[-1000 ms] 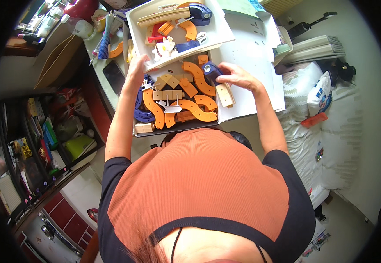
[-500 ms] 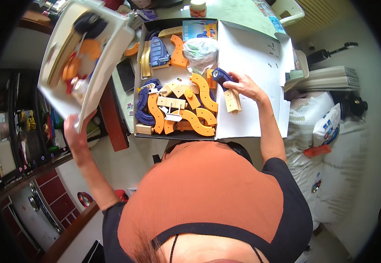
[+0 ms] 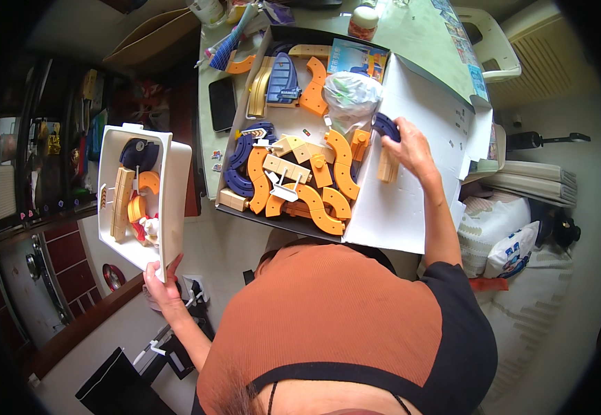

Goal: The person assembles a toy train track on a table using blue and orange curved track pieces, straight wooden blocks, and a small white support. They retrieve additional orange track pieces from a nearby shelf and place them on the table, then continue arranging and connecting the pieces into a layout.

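My left hand (image 3: 163,285) grips the near corner of a white plastic bin (image 3: 174,207), held tilted off the table's left side. Inside the bin lie a wooden track piece (image 3: 122,205), orange curved pieces (image 3: 149,182) and a dark blue piece (image 3: 139,154). My right hand (image 3: 411,149) is closed around a dark blue curved track piece (image 3: 385,126) and a plain wooden track block (image 3: 387,168), over the box's right flap. Beside it, the open box (image 3: 278,220) holds orange S-shaped tracks (image 3: 258,181), blue curved tracks (image 3: 239,166) and a knotted plastic bag (image 3: 353,97).
A black phone (image 3: 222,104) lies left of the box on the pale green table (image 3: 421,34). Behind the box stands a lidded jar (image 3: 363,23). The white box flap (image 3: 411,207) spreads to the right, near bedding and a white package (image 3: 513,250).
My left hand has lowered the white bin toward me, from beside the box's far left to off the table's left side. My right hand keeps the track pieces over the flap; the view has shifted.
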A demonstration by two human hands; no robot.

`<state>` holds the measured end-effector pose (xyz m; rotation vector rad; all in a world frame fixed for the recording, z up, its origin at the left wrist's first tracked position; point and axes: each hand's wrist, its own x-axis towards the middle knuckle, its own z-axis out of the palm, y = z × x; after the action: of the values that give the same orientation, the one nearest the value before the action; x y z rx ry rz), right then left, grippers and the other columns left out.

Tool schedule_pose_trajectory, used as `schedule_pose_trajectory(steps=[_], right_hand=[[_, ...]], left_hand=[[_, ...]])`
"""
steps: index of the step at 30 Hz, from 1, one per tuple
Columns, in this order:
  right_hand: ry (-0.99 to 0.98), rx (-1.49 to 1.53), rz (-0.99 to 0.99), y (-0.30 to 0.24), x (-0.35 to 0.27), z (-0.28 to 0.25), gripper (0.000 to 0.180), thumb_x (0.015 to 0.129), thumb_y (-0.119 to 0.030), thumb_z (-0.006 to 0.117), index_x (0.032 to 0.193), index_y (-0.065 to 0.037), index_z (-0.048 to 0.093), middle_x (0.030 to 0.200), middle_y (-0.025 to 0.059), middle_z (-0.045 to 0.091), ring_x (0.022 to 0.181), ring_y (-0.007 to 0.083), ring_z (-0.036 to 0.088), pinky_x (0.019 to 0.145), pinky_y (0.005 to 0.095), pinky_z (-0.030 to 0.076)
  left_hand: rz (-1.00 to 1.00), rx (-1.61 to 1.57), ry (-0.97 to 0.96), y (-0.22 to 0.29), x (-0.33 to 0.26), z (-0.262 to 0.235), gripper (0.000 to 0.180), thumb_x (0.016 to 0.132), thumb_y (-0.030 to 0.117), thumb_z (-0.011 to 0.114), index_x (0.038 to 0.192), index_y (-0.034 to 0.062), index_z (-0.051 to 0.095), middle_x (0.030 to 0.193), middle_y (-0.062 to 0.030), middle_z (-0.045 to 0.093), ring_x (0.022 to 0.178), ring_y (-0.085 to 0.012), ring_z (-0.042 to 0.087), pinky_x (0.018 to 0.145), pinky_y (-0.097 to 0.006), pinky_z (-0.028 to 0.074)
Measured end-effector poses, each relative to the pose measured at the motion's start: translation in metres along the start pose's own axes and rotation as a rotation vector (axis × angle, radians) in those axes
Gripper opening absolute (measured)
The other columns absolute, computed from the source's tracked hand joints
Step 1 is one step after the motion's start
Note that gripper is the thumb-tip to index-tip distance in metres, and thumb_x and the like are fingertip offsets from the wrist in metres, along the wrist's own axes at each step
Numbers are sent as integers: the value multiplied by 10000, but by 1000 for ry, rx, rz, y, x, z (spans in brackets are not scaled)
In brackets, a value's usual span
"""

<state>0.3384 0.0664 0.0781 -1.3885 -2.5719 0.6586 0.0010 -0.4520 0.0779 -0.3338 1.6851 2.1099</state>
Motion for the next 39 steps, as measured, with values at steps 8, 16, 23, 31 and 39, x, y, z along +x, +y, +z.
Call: schedule_pose_trajectory(steps=[8,16,23,31,39], right_hand=[[192,-160,29,-19,139,1,511,838,-401,685,1191,-37,622,1135,230,667,1059,402,654,914,475,524],[273,-389,183,-39,210,39,558,884,-461,709,1222,-28,604,1207,225,651,1152,401,623,953,486,523],[393,-513,-223,-106,190,99,567,903,-435,701,1300,-50,579,1176,184,612,1106,358,590,951,430,518],[185,-96,14,-175,193,186,660,927,-467,648,1488,-190,438,1313,229,544,1154,447,573,959,538,500],[227,-157,69,-180,125,202,591,949,-462,620,1398,-122,442,1217,239,532,1035,456,628,856,552,537]], left_hand=[[-45,-50,-22,-9,34,8,479,765,22,493,1226,-106,512,1237,-207,576,1122,-392,620,904,-620,610],[19,-43,-153,10,81,3,443,789,32,496,1217,-80,512,1185,-195,579,1079,-352,637,905,-602,599],[-41,-41,-163,19,126,-1,412,797,23,512,1197,-77,499,1122,-171,579,1031,-335,639,904,-604,590],[-49,-47,-222,9,167,-12,417,791,20,521,1192,-91,502,1112,-171,583,1005,-332,646,901,-574,595],[-86,-54,-257,13,175,1,386,796,19,516,1163,-101,513,1084,-181,590,985,-338,654,884,-577,604]])
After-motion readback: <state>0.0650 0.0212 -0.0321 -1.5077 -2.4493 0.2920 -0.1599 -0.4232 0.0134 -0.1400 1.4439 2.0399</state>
